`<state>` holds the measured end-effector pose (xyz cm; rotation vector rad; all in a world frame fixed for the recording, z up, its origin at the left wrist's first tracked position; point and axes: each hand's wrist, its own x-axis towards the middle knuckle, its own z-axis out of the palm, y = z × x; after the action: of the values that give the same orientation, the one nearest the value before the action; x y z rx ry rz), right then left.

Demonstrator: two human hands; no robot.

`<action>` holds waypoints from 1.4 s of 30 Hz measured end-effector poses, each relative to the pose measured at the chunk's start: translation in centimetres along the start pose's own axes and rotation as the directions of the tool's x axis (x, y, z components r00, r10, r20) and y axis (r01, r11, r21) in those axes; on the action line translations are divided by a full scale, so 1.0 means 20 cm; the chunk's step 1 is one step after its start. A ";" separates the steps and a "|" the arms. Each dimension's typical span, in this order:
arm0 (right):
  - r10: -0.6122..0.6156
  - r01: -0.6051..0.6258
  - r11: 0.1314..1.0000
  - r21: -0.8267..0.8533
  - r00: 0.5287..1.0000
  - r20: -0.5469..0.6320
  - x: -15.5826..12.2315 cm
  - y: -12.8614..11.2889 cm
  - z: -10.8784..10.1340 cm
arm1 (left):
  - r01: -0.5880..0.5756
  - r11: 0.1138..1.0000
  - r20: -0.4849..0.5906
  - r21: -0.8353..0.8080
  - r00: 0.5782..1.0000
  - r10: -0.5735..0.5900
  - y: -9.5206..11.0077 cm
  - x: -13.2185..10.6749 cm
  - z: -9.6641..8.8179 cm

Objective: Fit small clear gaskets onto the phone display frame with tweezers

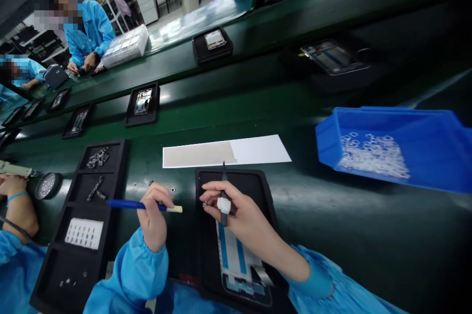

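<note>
My left hand [157, 211] is closed around a blue pen-like stick [127, 204] with a pale yellow end pointing right. My right hand [236, 208] grips dark tweezers [224, 218] with a white wrap or pad on them, their point aimed away from me. A tiny shiny piece [205, 204] shows at its fingertips; its kind is unclear. Below this hand, a phone frame [236, 255] with blue strips lies in a black tray [206, 240], partly hidden by my wrist. A small square part [173, 189] lies on the green bench near my left hand.
Left is a compartmented black tray [70, 206] of small parts, beside a round dish [47, 186] and a co-worker's hand [13, 185] with a pale green tool. Ahead lies a white strip [261, 149]; right, a blue bin [431, 157] of white pieces. Phone trays [153, 117] line the back.
</note>
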<state>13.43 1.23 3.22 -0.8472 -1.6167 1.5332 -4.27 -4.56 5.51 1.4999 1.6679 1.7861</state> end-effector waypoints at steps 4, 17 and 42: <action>-0.055 0.055 0.998 -0.043 0.998 0.002 -0.02 0.00 0.00 | -0.183 0.981 0.102 0.065 0.979 0.176 0.03 -0.06 0.05; -0.006 -0.003 0.989 0.151 0.998 0.056 -0.02 -0.02 -0.03 | 0.109 0.991 0.258 -0.073 0.962 -0.087 0.03 -0.06 0.08; -0.133 0.145 0.985 0.092 0.983 -0.123 -0.02 -0.03 -0.02 | 0.533 0.773 0.319 -0.345 0.841 -0.437 0.02 -0.08 0.09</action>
<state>13.92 1.05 3.81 -0.7386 -1.4701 1.4281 -1.90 -4.85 4.71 0.9190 1.2902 1.4947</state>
